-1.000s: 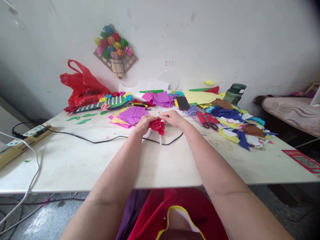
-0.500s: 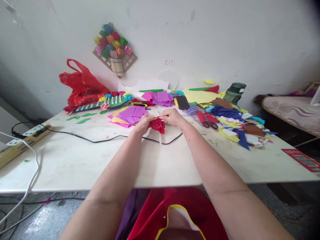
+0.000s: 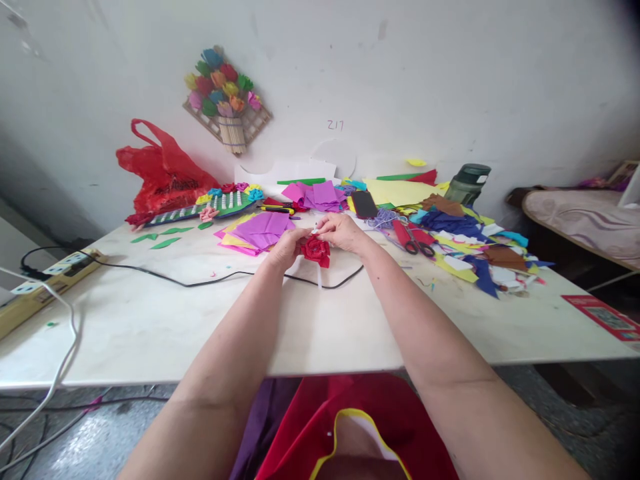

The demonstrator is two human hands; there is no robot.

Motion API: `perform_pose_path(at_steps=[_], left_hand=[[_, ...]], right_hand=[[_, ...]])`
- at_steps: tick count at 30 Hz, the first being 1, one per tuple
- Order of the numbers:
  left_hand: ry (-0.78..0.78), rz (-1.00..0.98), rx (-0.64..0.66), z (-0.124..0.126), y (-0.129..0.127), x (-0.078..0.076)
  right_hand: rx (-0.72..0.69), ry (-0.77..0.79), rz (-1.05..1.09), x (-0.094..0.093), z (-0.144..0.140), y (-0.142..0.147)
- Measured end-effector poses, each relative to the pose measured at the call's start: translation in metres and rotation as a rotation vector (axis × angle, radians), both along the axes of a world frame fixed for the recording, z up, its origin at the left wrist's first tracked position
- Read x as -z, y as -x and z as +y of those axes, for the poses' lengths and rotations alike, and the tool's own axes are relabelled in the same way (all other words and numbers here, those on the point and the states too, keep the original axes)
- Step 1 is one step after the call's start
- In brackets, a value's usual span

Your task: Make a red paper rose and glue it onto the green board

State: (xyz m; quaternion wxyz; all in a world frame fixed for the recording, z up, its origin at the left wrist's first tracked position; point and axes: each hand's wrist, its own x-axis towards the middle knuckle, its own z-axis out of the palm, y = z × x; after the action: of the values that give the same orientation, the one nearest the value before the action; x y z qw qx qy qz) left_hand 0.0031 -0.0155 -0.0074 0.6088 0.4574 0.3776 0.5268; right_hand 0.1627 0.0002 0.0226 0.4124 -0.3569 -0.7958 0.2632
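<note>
Head view: a red paper flower (image 3: 315,251) is held just above the table (image 3: 150,327), between both hands, w/ a white stem hanging below it down to the black cable (image 3: 200,281). The left hand (image 3: 286,247) is closed on the flower's left side, fingers pinching it. The right hand (image 3: 341,232) is curled over the flower's top right, fingertips pinched on a small white bit at the top edge; what that bit is cannot be told.

Relative to the flower: purple and pink paper sheets (image 3: 260,230) are seen just behind-left; a phone (image 3: 365,204) behind-right; red-handled scissors (image 3: 413,241) to the right, near a heap of mixed paper scraps (image 3: 475,250). A dark green bottle (image 3: 467,183) is set further right, by the wall. A red plastic bag (image 3: 163,173) is placed far left-behind, w/ a green flower mat (image 3: 210,203) beside it. A power strip (image 3: 47,287) is laid far left. A paper-flower bouquet (image 3: 225,93) is hung on the wall above-left. "217" (image 3: 335,125) is written on the wall, approx. straight behind. A red printed card (image 3: 603,319) lies far right; its text is too small to be read.
</note>
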Motion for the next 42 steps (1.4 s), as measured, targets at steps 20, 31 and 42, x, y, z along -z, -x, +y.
perform_pose_path(at_steps=[20,31,42], left_hand=[[-0.136,0.117,0.119,0.0,0.006,0.004],[-0.146,0.152,0.139,-0.002,0.009,0.001],[-0.103,0.135,0.143,0.002,0.013,0.004]], right_hand=[[-0.053,0.257,-0.03,-0.009,-0.01,-0.01],[-0.102,0.119,-0.381,-0.016,-0.009,-0.022],[-0.006,0.02,-0.451,-0.014,-0.009,-0.02]])
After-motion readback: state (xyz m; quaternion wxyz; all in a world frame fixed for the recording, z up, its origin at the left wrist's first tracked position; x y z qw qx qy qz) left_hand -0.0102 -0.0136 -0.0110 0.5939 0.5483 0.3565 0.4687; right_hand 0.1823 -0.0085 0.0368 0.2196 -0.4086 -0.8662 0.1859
